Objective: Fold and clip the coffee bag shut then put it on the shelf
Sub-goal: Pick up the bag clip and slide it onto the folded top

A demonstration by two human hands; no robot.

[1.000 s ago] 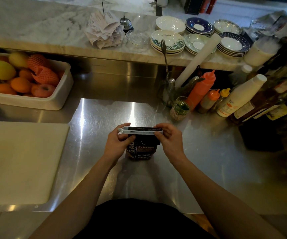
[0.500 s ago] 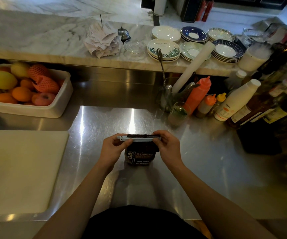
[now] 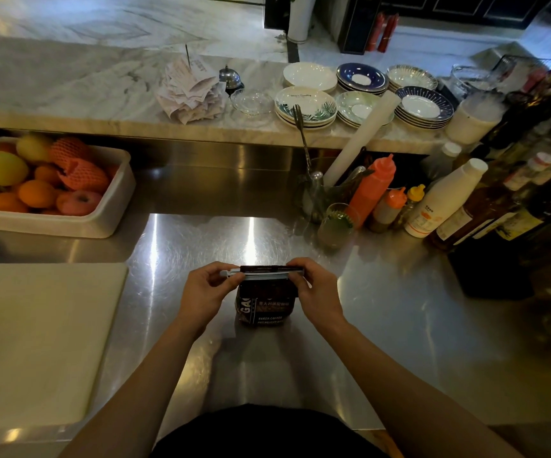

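A dark coffee bag (image 3: 265,309) with white lettering stands upright on the steel counter (image 3: 383,309), right in front of me. Its top is folded over, and a long white clip (image 3: 260,276) lies across the fold. My left hand (image 3: 204,294) pinches the clip's left end, where a small tab sticks out. My right hand (image 3: 317,292) grips the clip's right end and the bag's top corner. A marble shelf (image 3: 69,94) runs along the back, above the counter.
A white cutting board (image 3: 36,342) lies at the left. A white tub of fruit (image 3: 52,219) sits at the back left. Sauce bottles (image 3: 370,190), a cup of utensils and dark bottles crowd the right. Stacked plates (image 3: 307,107) and a pile of receipts stand on the marble shelf.
The bag and both hands sit lower in the frame than before, and more of the shelf behind shows. Both hands keep the same grip on the clip's ends.
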